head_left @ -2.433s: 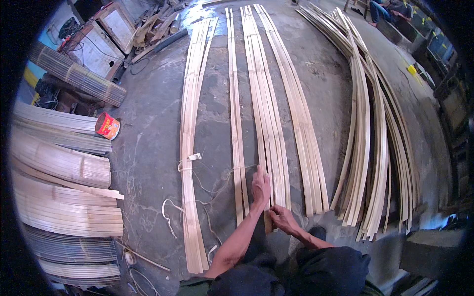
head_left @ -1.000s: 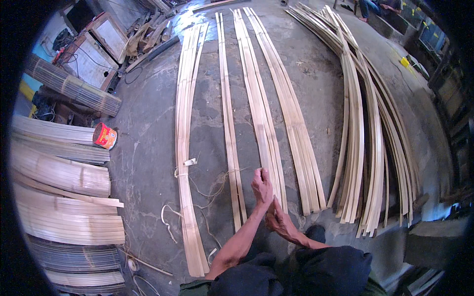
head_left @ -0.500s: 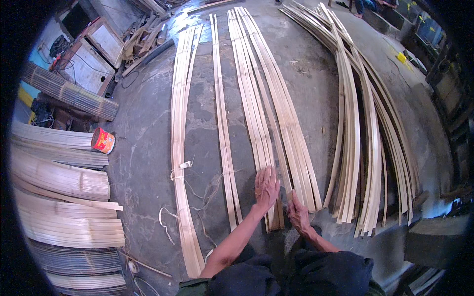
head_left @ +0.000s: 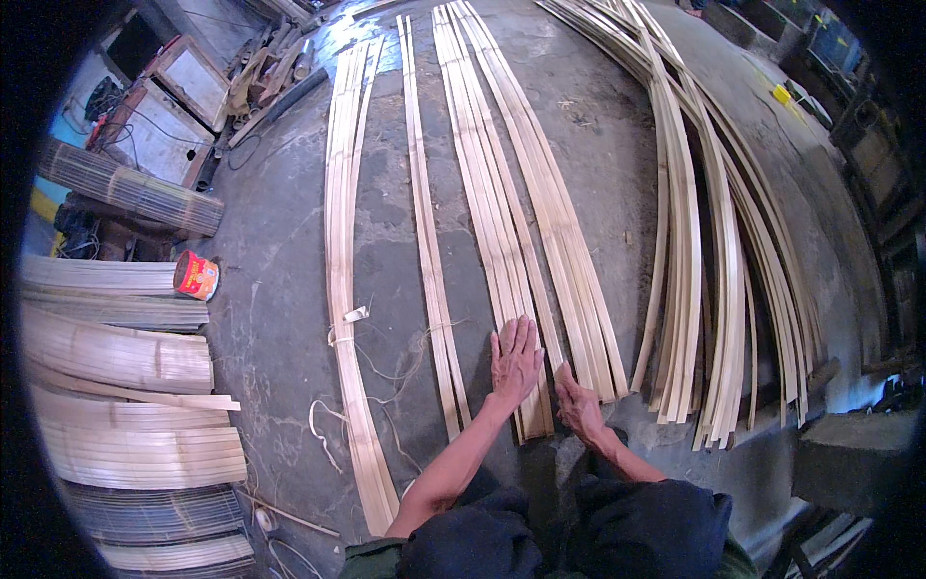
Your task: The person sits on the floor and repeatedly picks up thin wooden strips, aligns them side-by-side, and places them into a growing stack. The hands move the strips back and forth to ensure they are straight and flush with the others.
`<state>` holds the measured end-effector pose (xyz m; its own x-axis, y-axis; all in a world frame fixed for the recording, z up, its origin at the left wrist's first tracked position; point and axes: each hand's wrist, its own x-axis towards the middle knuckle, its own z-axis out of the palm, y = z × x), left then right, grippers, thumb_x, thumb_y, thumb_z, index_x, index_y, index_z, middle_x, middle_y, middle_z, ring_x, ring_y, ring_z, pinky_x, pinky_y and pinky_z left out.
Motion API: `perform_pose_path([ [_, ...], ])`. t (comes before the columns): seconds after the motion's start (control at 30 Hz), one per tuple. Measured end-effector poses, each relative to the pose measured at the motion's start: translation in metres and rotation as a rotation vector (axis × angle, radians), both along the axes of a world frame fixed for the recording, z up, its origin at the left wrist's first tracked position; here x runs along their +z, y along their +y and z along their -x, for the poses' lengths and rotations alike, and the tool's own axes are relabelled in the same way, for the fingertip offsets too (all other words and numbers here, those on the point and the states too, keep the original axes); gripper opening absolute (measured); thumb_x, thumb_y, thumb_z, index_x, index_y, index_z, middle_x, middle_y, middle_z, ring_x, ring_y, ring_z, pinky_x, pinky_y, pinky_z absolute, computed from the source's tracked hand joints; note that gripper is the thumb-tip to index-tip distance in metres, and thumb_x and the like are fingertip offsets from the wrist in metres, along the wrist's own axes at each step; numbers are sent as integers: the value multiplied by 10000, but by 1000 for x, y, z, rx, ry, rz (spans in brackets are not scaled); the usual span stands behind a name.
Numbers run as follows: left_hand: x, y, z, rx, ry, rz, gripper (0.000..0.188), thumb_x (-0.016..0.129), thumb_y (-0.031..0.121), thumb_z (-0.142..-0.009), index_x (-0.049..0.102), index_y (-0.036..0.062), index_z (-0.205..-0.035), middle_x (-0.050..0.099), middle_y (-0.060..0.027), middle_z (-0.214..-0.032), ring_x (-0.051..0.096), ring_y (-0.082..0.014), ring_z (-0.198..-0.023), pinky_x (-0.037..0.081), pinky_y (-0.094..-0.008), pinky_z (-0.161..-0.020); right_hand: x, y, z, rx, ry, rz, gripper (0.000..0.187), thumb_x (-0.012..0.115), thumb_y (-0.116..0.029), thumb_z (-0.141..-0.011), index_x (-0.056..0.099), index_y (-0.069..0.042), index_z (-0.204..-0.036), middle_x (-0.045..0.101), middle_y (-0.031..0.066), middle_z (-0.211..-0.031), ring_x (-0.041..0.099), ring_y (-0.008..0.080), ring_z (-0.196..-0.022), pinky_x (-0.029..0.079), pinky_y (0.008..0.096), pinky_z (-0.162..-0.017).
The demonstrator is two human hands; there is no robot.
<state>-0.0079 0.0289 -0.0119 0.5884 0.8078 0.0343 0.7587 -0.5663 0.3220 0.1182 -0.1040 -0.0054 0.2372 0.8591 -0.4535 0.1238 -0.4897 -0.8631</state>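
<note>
Long pale bamboo strips lie in rows on the floor. My left hand point(head_left: 516, 362) rests flat on the near part of the middle bundle of bamboo strips point(head_left: 492, 256), its fingers extended. Beside it, my right hand point(head_left: 581, 405) is closed around the near end of a single bamboo strip point(head_left: 542, 323), which runs along that bundle's right edge. The right fingertips are partly hidden. Just to the right lies another bundle of bamboo strips point(head_left: 569, 261). To the left are a narrow pair of strips point(head_left: 431, 261) and a tied bundle point(head_left: 340, 241).
A large crossed heap of strips point(head_left: 680, 251) spreads at the right. Stacked slats point(head_left: 145, 444) and a red tin point(head_left: 197, 276) stand at the left. Loose ties point(head_left: 328, 434) trail on the concrete floor point(head_left: 280, 241). A rolled slat mat point(head_left: 130, 188) lies farther back.
The strip at my right hand has shifted against the middle bundle and shows a paler face. My left hand stays on the bundle, its fingers a little more spread. The view has shifted slightly.
</note>
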Motion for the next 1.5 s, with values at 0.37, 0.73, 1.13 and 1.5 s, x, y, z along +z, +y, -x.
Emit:
perform_pose_path([
  [0.37,-4,2,8,24,28,1,617,449,348,-986,287,78,-1517,236,-74,-1594,190,-267,-1478,103,-563,-1181,26,5,8,-209,-9,-169,504,575,-238,-994,433,-137,-1467,573,28,-709,524,94,-570,480,293,-545],
  [0.73,-5,-1,3,-4,-25,-32,618,446,340,-980,292,65,-1511,237,-100,-1590,204,-293,-1471,141,-571,-1170,22,-6,-16,-289,-89,-148,460,580,-187,-985,487,-121,-1430,547,-19,-695,479,64,-547,430,252,-499],
  [1.13,-2,0,3,2,-16,42,627,437,344,-984,263,84,-1527,208,-80,-1602,148,-278,-1489,90,-563,-1183,28,1,-12,-189,-427,-132,418,593,-187,-965,536,-67,-1361,613,162,-780,600,201,-680,496,341,-647],
  [1.5,2,-4,-15,60,-73,-37,625,495,348,-961,333,53,-1488,292,-134,-1561,210,-307,-1469,100,-549,-1185,45,-10,-71,-283,-508,-223,419,608,-178,-965,540,-92,-1369,569,131,-771,495,66,-766,460,238,-677],
])
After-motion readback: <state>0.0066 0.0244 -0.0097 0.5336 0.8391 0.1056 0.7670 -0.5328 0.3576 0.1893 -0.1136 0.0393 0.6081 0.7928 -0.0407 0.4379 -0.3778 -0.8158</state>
